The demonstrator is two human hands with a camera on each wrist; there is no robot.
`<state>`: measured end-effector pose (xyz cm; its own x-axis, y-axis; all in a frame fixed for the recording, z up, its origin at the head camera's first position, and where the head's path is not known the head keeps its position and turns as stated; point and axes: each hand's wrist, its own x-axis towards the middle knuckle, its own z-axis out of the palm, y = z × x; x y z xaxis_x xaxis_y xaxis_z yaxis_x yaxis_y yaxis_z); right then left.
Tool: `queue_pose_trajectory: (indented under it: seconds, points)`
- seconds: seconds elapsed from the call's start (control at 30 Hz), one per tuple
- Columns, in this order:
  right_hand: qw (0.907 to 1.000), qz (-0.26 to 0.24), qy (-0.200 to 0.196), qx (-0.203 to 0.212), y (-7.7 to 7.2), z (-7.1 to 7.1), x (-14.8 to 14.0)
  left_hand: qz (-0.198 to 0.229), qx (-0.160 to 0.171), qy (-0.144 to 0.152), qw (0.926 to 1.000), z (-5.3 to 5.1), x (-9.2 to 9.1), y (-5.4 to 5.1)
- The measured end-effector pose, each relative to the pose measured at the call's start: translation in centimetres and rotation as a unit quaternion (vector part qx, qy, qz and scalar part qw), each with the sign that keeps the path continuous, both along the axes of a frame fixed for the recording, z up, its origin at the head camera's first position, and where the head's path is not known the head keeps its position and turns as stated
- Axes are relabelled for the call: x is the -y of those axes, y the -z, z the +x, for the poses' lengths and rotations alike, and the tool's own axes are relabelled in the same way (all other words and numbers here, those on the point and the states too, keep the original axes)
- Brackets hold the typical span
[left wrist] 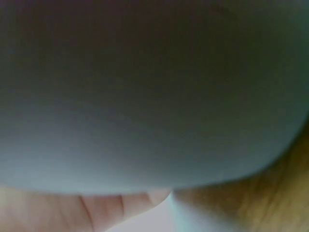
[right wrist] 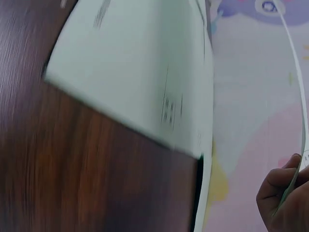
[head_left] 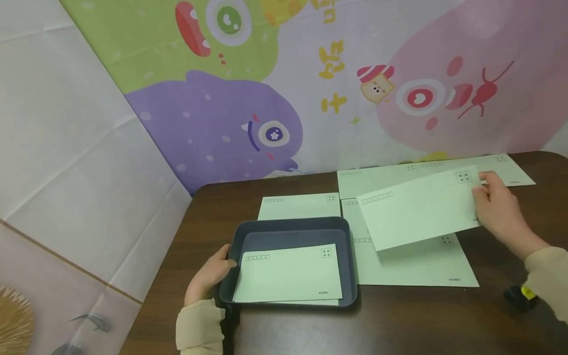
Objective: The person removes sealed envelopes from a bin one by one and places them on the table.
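Note:
My right hand [head_left: 501, 209] pinches a pale green envelope [head_left: 421, 212] by its right end and holds it tilted above other envelopes on the table. In the right wrist view that envelope [right wrist: 300, 92] appears almost edge-on between thumb and fingers. At the left side of a dark blue-grey tray [head_left: 352, 276], my left hand [head_left: 208, 276] grips the wall with the thumb at the rim. Inside the tray lies an envelope [head_left: 288, 276] with the edge of at least one more beneath it. The tray's dark surface [left wrist: 154, 121] fills most of the left wrist view, some fingers hidden by it.
Several envelopes [head_left: 412, 266] lie overlapping on the brown wooden table [head_left: 399, 320], right of the tray and along the back. One envelope [head_left: 297, 207] sits partly hidden behind the tray. A black-and-yellow object [head_left: 521, 298] is by the right sleeve. A cartoon-printed cloth [head_left: 328, 133] hangs behind.

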<state>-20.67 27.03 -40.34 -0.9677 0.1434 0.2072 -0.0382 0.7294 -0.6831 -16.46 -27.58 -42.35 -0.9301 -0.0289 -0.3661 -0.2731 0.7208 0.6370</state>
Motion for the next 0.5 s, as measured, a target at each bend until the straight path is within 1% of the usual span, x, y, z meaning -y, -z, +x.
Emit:
queue_pose_trajectory:
  seconds: [0.17,0.27,0.4,0.5]
  points:
    - [0.9997,0.01,0.024,-0.003,0.3,-0.2,-2.2,-0.001,-0.004,0.003,1.0,0.0,0.1,0.0]
    - [0.9991,0.012,0.041,0.005,0.5,-0.2,-3.2,-0.001,-0.003,0.001,1.0,0.0,0.0,0.0]
    - [0.9976,0.015,0.061,0.03,0.7,-0.4,-4.4,-0.005,0.0,-0.002,1.0,0.1,-0.1,0.0]
    - [0.9951,0.012,0.082,0.054,1.4,-1.0,-5.9,-0.004,0.002,-0.003,1.0,0.1,-0.2,-0.1]
